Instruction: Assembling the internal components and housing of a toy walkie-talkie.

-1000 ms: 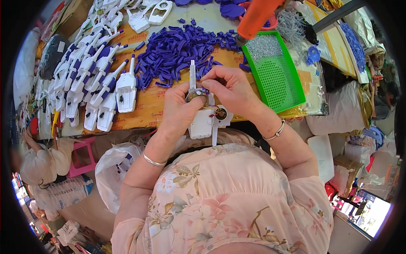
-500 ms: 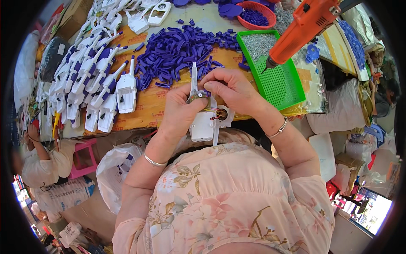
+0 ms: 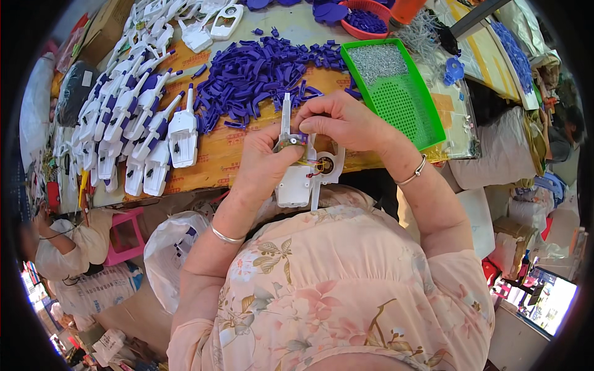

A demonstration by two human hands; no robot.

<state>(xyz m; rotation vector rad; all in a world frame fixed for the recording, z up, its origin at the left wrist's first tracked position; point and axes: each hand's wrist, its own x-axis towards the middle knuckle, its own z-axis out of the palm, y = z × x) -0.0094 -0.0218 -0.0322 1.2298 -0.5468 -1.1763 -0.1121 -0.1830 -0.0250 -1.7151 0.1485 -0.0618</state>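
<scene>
In front of my chest, my left hand is closed round a white plastic housing with a narrow neck pointing away from me. The left thumb presses near a small circuit board in the opened housing. Thin red and yellow wires run from there to a round speaker in a second white half hanging alongside. My right hand pinches at a small purple piece at the base of the neck. Its fingertips partly cover that piece. Just beyond both hands lies a heap of curved purple plastic parts.
Rows of white housings with purple parts fill the table's left side. A green tray of screws stands right of the heap, a red basket behind it. The orange power screwdriver shows at the top edge. A white bag stands below.
The orange screwdriver has moved up, almost out of view. Both hands keep nearly the same hold on the housing, while the speaker half has shifted slightly.
</scene>
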